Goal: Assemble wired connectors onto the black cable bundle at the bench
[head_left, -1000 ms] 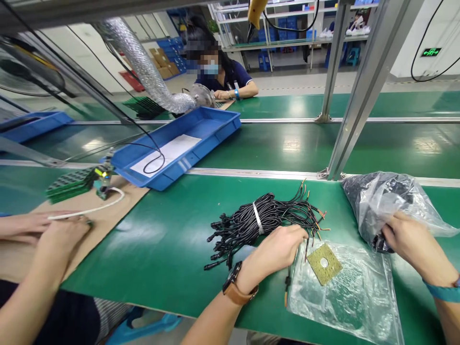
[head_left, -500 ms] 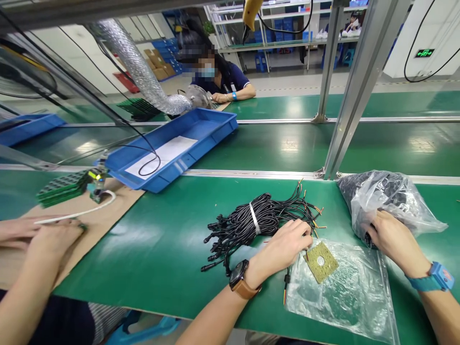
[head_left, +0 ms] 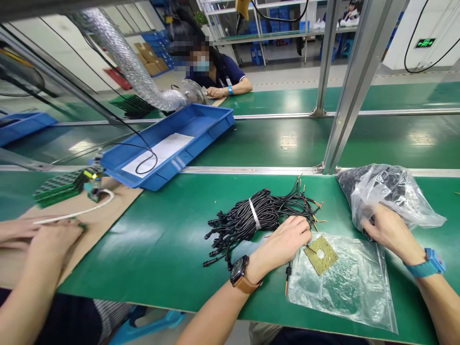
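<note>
A co-worker's hands are resting on brown cardboard at left. Beside them, the person's left hand is pinching a loose wire by the tied black cable bundle lying mid-table, next to a flat clear bag. The right hand is gripping the mouth of a stuffed plastic bag.

A blue tray sits tilted on the green worktop, holding a white sheet and a loop of black cable. A silver ribbed hose runs above it. Left, green circuit boards lie stacked beside brown cardboard, where a co-worker's hand rests. Across the line, another person's sleeve shows.
</note>
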Available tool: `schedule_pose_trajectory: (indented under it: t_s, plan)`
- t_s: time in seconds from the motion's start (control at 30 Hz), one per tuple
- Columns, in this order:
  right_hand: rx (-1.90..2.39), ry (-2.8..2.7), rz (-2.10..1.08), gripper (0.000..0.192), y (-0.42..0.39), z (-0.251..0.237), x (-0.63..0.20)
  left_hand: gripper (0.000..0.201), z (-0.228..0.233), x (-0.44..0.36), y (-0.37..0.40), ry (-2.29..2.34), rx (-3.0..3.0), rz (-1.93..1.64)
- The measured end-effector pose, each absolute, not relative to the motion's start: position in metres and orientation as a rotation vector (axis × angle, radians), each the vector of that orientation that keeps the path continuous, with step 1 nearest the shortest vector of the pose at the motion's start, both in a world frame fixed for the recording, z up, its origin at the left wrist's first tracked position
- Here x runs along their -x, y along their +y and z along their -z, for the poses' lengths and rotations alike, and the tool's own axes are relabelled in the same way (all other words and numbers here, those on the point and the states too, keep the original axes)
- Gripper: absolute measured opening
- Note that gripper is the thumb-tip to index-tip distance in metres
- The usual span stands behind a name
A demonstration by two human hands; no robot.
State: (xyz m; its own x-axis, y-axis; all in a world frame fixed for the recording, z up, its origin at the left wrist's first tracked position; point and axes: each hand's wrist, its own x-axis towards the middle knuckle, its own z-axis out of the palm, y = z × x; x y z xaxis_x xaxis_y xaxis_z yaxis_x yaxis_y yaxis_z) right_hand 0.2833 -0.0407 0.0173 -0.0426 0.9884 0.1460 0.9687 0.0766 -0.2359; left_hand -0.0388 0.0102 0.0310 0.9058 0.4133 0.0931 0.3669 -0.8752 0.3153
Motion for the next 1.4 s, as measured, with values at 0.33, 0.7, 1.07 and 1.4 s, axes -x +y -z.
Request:
schedule_pose_trajectory:
  t_s: [0.33, 0.7, 1.07, 1.4]
  plan:
    - [1.869, -2.071, -0.192, 0.024, -0.041, -0.027, -0.291, 0.011, -0.018, 0.031, -0.005, 0.548, -2.501, -0.338]
    - [1.874, -2.147, -0.112, 0.025, -0.049, -0.021, -0.308, 0.015, -0.017, 0.033, -0.002, 0.649, -2.653, -0.3]
    - [1.832, -2.367, -0.209, 0.014, -0.059, -0.03, -0.299, 0.018, -0.013, 0.033, 0.0, 0.698, -2.584, -0.374]
    - [1.855, -2.344, -0.253, 0.018, -0.058, -0.024, -0.298, 0.025, -0.01, 0.03, -0.006, 0.817, -2.742, -0.266]
